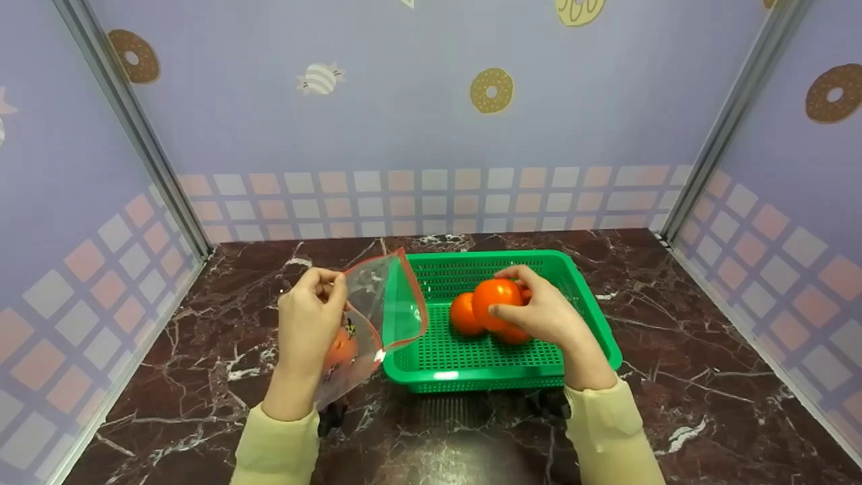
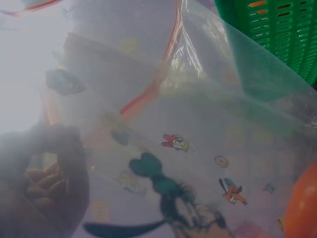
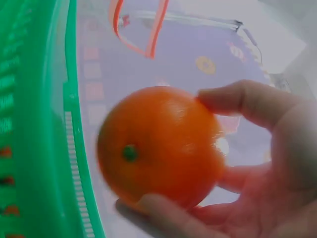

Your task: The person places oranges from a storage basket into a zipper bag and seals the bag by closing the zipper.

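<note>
My left hand (image 1: 311,323) pinches the edge of a clear plastic zip bag (image 1: 367,279) with red zip strips and printed cartoon figures. The bag's mouth spreads apart toward the basket's left side. Low in the bag sits an orange (image 1: 342,347), also visible at the right edge of the left wrist view. My right hand (image 1: 551,315) grips another orange (image 3: 161,144), thumb on one side and fingers on the other; its green stem end shows in the right wrist view. Below the held fruit, more oranges (image 1: 465,315) lie in the green basket, partly hidden by it and the hand.
The green plastic basket (image 1: 471,375) has slotted walls and stands on a dark red marbled tabletop (image 1: 700,364). Patterned lilac wall panels (image 1: 404,128) with grey corner posts enclose the table at the back and both sides.
</note>
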`<state>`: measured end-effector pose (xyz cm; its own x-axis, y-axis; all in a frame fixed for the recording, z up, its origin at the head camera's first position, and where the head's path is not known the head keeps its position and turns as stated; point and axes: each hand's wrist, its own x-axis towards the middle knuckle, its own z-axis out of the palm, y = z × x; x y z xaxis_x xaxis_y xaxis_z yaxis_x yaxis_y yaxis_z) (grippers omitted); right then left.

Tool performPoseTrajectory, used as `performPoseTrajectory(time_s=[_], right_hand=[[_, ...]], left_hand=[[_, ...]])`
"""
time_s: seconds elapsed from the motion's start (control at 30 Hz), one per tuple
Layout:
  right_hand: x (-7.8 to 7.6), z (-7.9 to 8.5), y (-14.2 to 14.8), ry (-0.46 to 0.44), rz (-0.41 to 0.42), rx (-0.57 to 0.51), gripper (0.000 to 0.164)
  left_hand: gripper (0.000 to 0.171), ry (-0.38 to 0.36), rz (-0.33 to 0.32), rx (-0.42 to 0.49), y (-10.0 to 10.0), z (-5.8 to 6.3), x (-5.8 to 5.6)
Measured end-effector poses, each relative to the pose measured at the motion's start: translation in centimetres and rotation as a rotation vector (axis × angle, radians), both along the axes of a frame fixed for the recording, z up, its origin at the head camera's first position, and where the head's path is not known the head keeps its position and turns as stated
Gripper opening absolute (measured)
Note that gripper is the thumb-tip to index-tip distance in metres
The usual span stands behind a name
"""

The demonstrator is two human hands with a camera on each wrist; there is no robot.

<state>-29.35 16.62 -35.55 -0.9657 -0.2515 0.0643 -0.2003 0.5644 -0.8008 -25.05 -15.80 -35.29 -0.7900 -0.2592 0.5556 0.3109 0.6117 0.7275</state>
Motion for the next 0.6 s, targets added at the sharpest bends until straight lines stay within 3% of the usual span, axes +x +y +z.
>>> performPoseTrajectory(time_s=[0.27, 0.6], right_hand=[[0.4, -0.3, -1.9, 0.01, 0.021, -0.3, 0.056], [1.0, -0.9, -4.4, 0.065, 0.077, -0.442, 0.059]], left_hand=[[0.014, -0.001, 0.018, -0.01, 0.0, 0.0, 0.0], [0.014, -0.007, 0.026, -0.011, 0.0, 0.0, 0.1]])
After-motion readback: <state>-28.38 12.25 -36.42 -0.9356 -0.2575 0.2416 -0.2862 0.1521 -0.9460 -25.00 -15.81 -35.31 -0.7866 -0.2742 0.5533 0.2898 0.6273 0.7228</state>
